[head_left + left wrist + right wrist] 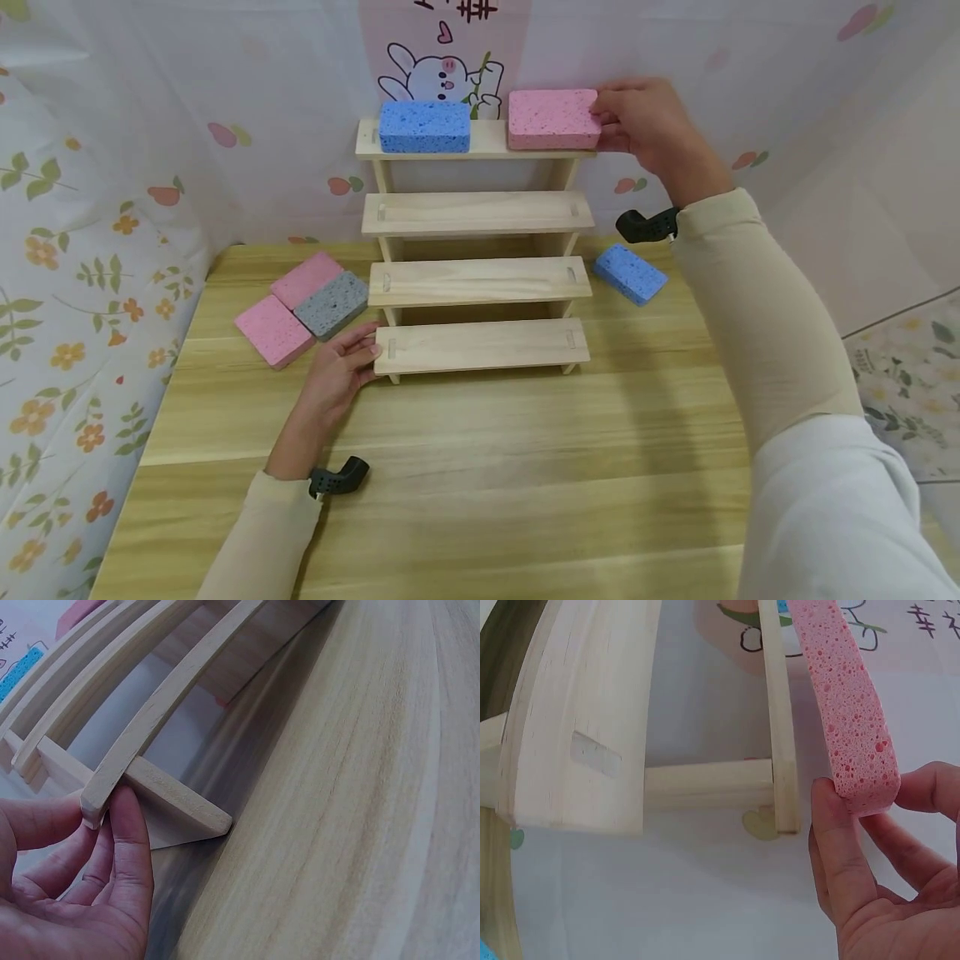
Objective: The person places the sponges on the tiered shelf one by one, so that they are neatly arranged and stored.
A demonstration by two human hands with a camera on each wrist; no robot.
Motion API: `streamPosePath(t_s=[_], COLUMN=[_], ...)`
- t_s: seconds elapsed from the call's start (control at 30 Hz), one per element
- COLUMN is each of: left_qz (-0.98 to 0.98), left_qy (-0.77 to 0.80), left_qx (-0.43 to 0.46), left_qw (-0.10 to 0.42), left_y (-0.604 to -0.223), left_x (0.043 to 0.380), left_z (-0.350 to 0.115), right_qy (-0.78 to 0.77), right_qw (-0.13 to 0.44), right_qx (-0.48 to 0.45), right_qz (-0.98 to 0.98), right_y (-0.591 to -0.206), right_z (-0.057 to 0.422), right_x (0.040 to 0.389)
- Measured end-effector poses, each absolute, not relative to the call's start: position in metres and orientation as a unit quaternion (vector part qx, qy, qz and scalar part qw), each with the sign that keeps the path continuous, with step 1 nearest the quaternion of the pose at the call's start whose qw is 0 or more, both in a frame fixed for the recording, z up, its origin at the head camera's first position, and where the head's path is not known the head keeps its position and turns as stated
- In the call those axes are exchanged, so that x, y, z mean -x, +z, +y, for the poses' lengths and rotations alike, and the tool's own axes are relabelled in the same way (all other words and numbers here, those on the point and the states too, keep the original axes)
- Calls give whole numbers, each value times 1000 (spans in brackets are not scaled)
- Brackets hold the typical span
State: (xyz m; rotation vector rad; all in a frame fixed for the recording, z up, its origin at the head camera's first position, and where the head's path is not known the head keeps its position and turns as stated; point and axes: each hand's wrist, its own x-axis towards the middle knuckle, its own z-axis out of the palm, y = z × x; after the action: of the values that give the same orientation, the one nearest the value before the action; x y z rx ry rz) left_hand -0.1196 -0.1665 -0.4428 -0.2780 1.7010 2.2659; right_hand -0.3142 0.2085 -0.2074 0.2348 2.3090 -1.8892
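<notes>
A stepped wooden rack (480,282) with several tiers stands on the table. My left hand (341,375) pinches the left end of its lowest board (135,742) between thumb and fingers. At the top tier's right end, my right hand (648,125) grips the right end of a pink sponge (553,119). In the right wrist view, thumb and fingers lie on opposite sides of that pink sponge (851,712), which appears just above the top board (780,727). A blue sponge (424,127) rests on the left part of the same tier.
Left of the rack, two pink sponges (276,331) and a grey sponge (332,306) lie together on the wooden table (480,483). Another blue sponge (631,274) lies to the rack's right. Close behind hangs a patterned white cloth (285,92).
</notes>
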Motion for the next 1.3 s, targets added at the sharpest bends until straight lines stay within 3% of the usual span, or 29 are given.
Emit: streamPosePath(t_s=[1.3], left_qz=[589], left_qy=[790], left_qx=[88], left_qw=[146], left_y=[-445], left_x=[119], left_z=[-169], right_qy=[-555], right_qw=[58], right_qx=[-120], right_qz=[821], right_y=[-208], right_z=[184], right_x=[317])
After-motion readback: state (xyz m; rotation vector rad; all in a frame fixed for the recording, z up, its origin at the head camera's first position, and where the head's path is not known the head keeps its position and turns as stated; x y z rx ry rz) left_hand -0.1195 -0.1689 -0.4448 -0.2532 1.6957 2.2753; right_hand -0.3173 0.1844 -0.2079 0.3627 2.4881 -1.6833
